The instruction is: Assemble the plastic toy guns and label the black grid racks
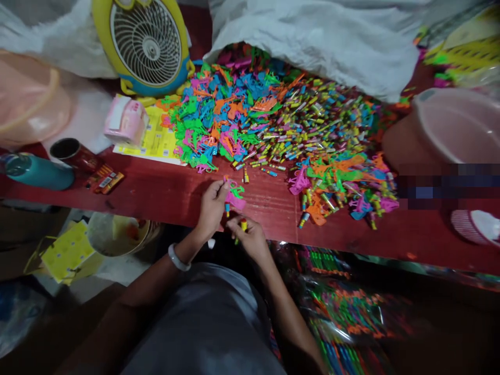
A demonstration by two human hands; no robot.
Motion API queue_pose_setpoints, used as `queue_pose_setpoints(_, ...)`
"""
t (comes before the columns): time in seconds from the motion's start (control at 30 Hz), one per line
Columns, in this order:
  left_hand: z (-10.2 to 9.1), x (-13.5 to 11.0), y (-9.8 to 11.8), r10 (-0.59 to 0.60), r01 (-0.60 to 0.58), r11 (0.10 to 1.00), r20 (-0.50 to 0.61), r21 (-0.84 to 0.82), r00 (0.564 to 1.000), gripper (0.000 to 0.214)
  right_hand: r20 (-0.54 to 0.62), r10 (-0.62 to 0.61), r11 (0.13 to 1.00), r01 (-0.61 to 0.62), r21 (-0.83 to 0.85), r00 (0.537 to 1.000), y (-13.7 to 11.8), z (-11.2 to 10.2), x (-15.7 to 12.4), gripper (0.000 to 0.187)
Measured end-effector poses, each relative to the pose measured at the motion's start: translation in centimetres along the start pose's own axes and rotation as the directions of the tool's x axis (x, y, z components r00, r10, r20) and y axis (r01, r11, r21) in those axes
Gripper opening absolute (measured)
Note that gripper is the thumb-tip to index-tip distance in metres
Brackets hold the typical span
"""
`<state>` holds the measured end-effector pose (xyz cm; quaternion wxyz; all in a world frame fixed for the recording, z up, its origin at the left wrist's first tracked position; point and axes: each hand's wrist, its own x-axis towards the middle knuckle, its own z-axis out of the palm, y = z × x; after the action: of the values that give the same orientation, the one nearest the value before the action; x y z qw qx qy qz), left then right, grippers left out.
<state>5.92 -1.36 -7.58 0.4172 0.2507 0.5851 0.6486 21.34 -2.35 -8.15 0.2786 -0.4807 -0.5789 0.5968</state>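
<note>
My left hand (212, 207), with a pale bracelet on its wrist, is closed on small plastic toy pieces over the table edge. A pink piece (236, 202) and a green piece (236, 189) stick out from its fingertips. Just below them shows a small blue and yellow tube (227, 209); whether the hand grips it too, I cannot tell. My right hand (252, 240), lower and to the right, pinches a small yellow tube with a red end (244, 225). Beyond both hands lie heaps of bright plastic pieces (211, 114) and small banded tubes (312, 117).
A smaller mixed heap (336, 182) lies to the right on the red table (269, 203). Around it stand a pink basin (461, 125), a yellow fan (150, 47), a tissue pack (127, 120) and a teal bottle (47, 171). Bagged pieces (347, 307) sit below the edge.
</note>
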Motion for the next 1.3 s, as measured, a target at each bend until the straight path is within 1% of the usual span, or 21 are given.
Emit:
queue_pose_setpoints(0.1,0.3,2.2,-0.4,-0.053,0.053,0.999,0.117,0.001,0.992,0.015,-0.273,-0.023,0.998,0.005,-0.063,0.962,-0.1,-3.4,1.4,0.042)
queue_pose_setpoints(0.13,0.4,2.7,-0.5,-0.075,0.076,0.997,0.130,-0.001,0.989,0.014,-0.300,-0.038,0.994,0.005,-0.108,0.953,0.0,-4.2,1.9,0.045)
queue_pose_setpoints(0.2,0.4,3.4,-0.6,-0.081,0.077,0.996,0.136,0.036,0.987,0.014,-0.246,-0.073,0.976,0.018,-0.219,0.966,0.3,-4.8,2.7,0.050)
queue_pose_setpoints(0.27,0.3,3.6,-0.7,0.022,-0.042,0.985,0.119,0.168,0.993,0.014,-0.163,-0.107,0.931,0.042,-0.362,0.981,0.9,-3.9,3.3,0.051)
queue_pose_setpoints(0.3,0.1,3.7,-0.7,0.104,-0.129,0.958,0.109,0.257,0.989,0.015,-0.161,-0.129,0.894,0.045,-0.445,0.978,1.2,-3.1,3.6,0.050)
queue_pose_setpoints(0.4,-1.0,4.5,-0.7,0.319,-0.337,0.790,0.127,0.512,0.939,0.022,-0.249,-0.210,0.752,-0.006,-0.659,0.946,1.3,-0.4,4.8,0.044)
queue_pose_setpoints(0.47,-1.9,5.5,-0.5,0.368,-0.394,0.659,0.181,0.641,0.912,0.031,-0.279,-0.201,0.668,-0.076,-0.740,0.939,0.7,1.1,5.9,0.040)
queue_pose_setpoints(0.53,-2.9,6.7,-0.4,0.348,-0.411,0.535,0.250,0.738,0.903,0.039,-0.259,-0.129,0.603,-0.132,-0.787,0.957,0.0,2.2,6.9,0.035)
queue_pose_setpoints(0.63,-4.3,8.2,-0.3,0.275,-0.383,0.434,0.285,0.816,0.918,0.046,-0.197,-0.056,0.590,-0.127,-0.798,0.979,-0.4,1.7,7.4,0.021)
queue_pose_setpoints(0.7,-5.3,8.9,-0.5,0.275,-0.366,0.418,0.268,0.831,0.923,0.046,-0.224,-0.097,0.629,-0.114,-0.769,0.970,-0.2,-0.7,7.1,0.018)
queue_pose_setpoints(0.77,-6.3,9.4,-0.7,0.303,-0.359,0.422,0.243,0.833,0.922,0.047,-0.354,-0.200,0.674,-0.134,-0.727,0.914,0.0,-4.4,6.7,0.026)
queue_pose_setpoints(0.83,-6.8,9.8,-1.0,0.312,-0.335,0.438,0.208,0.834,0.927,0.049,-0.536,-0.347,0.706,-0.162,-0.689,0.769,-0.1,-8.0,6.8,0.034)
queue_pose_setpoints(0.87,-6.8,10.0,-1.0,0.306,-0.316,0.446,0.189,0.837,0.933,0.051,-0.581,-0.412,0.716,-0.145,-0.683,0.702,-0.2,-9.2,7.0,0.035)
queue_pose_setpoints(0.9,-6.7,10.1,-1.1,0.296,-0.298,0.451,0.174,0.841,0.939,0.052,-0.586,-0.449,0.723,-0.111,-0.681,0.675,-0.3,-9.7,7.3,0.034)
queue_pose_setpoints(0.93,-6.5,10.1,-1.2,0.284,-0.282,0.456,0.162,0.844,0.945,0.051,-0.563,-0.463,0.733,-0.062,-0.677,0.685,-0.4,-9.5,7.7,0.031)
queue_pose_setpoints(0.97,-6.1,10.1,-1.2,0.274,-0.273,0.465,0.157,0.842,0.949,0.049,-0.507,-0.457,0.742,-0.001,-0.670,0.731,-0.4,-8.6,8.1,0.028)
queue_pose_setpoints(1.0,-5.8,9.9,-1.3,0.268,-0.271,0.479,0.155,0.835,0.951,0.045,-0.424,-0.430,0.759,0.064,-0.648,0.797,-0.3,-7.1,8.5,0.024)
queue_pose_setpoints(1.07,-5.2,9.3,-1.4,0.264,-0.281,0.515,0.162,0.810,0.951,0.036,-0.225,-0.378,0.782,0.180,-0.597,0.898,0.0,-3.3,9.5,0.020)
queue_pose_setpoints(1.17,-5.0,7.9,-1.7,0.238,-0.293,0.575,0.187,0.764,0.953,0.027,-0.078,-0.312,0.799,0.217,-0.561,0.947,0.5,1.5,11.0,0.024)
queue_pose_setpoints(1.23,-5.4,6.9,-1.8,0.186,-0.243,0.651,0.159,0.719,0.970,0.024,-0.052,-0.286,0.820,0.217,-0.530,0.957,0.8,2.6,11.7,0.023)
queue_pose_setpoints(1.3,-6.0,5.9,-1.7,0.154,-0.163,0.764,0.069,0.624,0.986,0.025,-0.070,-0.300,0.839,0.228,-0.494,0.951,1.2,2.4,11.9,0.023)
